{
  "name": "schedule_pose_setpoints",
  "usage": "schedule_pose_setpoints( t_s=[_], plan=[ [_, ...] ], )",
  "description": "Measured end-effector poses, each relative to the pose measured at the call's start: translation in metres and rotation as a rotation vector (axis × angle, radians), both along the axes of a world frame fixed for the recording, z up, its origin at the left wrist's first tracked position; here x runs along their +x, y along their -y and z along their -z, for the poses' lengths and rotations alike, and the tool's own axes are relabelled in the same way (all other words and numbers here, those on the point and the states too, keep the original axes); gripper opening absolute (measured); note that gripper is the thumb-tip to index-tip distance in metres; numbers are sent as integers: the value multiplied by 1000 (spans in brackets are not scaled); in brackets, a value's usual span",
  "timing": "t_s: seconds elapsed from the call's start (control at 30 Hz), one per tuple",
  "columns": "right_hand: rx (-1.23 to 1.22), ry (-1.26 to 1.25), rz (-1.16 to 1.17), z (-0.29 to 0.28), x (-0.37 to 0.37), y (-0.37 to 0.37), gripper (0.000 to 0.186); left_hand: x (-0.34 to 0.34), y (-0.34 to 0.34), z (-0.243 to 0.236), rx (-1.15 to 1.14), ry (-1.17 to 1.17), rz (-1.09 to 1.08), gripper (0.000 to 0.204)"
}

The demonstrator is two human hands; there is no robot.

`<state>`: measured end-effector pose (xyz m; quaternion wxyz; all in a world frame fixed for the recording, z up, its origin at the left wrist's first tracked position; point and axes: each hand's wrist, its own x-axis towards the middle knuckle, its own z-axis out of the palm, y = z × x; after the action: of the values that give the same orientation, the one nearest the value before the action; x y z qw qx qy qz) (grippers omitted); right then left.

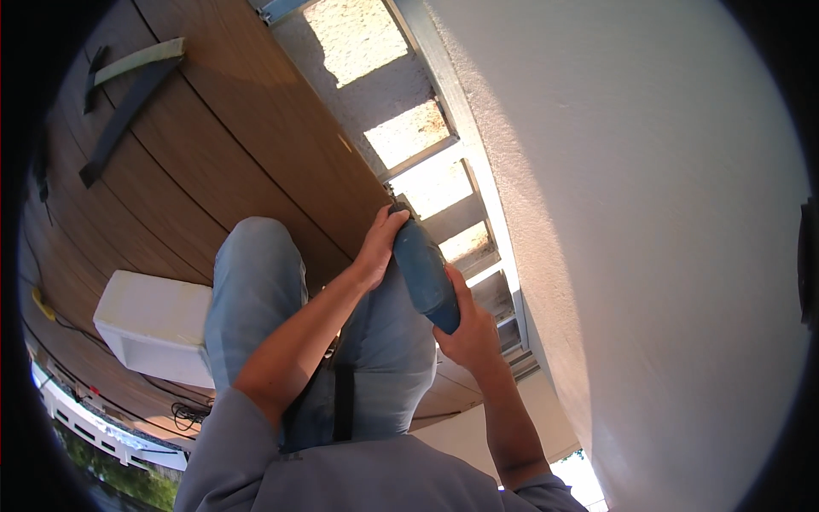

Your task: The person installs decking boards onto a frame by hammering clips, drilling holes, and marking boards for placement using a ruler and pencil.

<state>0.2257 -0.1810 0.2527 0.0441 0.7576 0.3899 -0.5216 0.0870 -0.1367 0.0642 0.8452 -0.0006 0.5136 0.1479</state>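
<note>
- Both hands gripped the blue power tool [424,273], its tip at the deck board's edge [375,175].
- Left hand [378,247] fingers wrapped the front; right hand [467,328] closed around the rear.
- Next likely needed steady downward pressure.

We look down on an outdoor house deck under construction, brown deck boards [213,145], exposed joists [452,218], white stucco wall [648,213], white railing [85,422], greenery beyond
</note>
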Motion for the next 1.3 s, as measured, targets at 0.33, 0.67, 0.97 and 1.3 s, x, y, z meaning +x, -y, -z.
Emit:
schedule_pose_setpoints(
  t_s=[0.33, 0.67, 0.97, 1.3],
  plan=[
    [146, 37, -700, -1, 33, -38, 89, 3, 34, 20, -29, 87, -247, 24],
    [-107, 27, -74, -3, 11, -43, 85, -8, -54, -101, 1419, -195, 170, 25],
    [-69, -17, 227, -6, -12, -39, 73, 11, -76, -59, 1658, 92, 151, 23],
    [-101, 1, 57, -4, -3, -46, 87, 7, -70, -53, 1692, 26, 77, 30]
  ],
)
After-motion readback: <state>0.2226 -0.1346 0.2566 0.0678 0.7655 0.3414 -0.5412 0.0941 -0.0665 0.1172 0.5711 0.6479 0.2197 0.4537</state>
